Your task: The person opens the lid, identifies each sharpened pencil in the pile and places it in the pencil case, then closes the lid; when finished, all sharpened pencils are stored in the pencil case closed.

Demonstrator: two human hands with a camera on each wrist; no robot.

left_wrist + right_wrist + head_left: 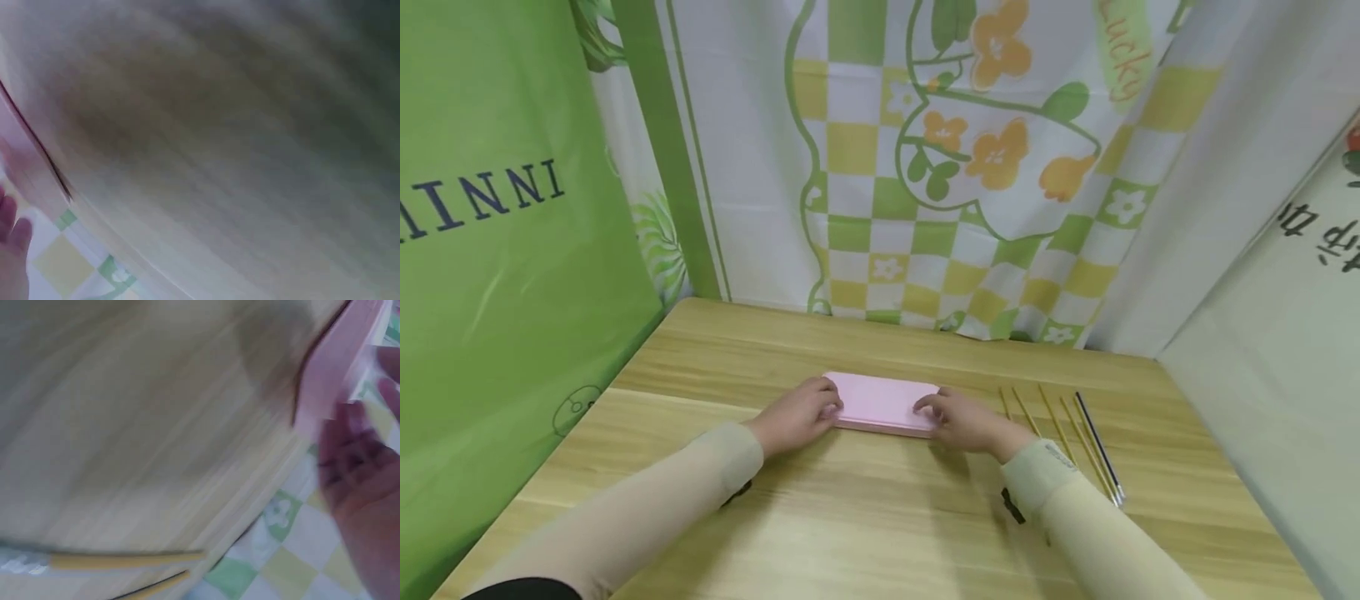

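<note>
A flat, closed pink box (880, 400), shaped like a pencil case, lies lengthwise on the wooden table. My left hand (801, 414) grips its left end, the fingers curled at the edge. At the right end my right hand (968, 422) holds the box, with a bent finger over the lid. In the left wrist view only part of the box's pink side (37, 172) shows at the left edge. The right wrist view is blurred; there the curled fingers (350, 440) are beside the box's end (331, 375).
Several slim yellow pencil-like sticks (1056, 423) and a dark blue one (1097, 442) lie roughly side by side on the table (865, 517), right of the box. A patterned curtain (925, 208) hangs behind the far edge. Green cloth (490, 292) hangs at left, a pale panel (1285, 358) at right.
</note>
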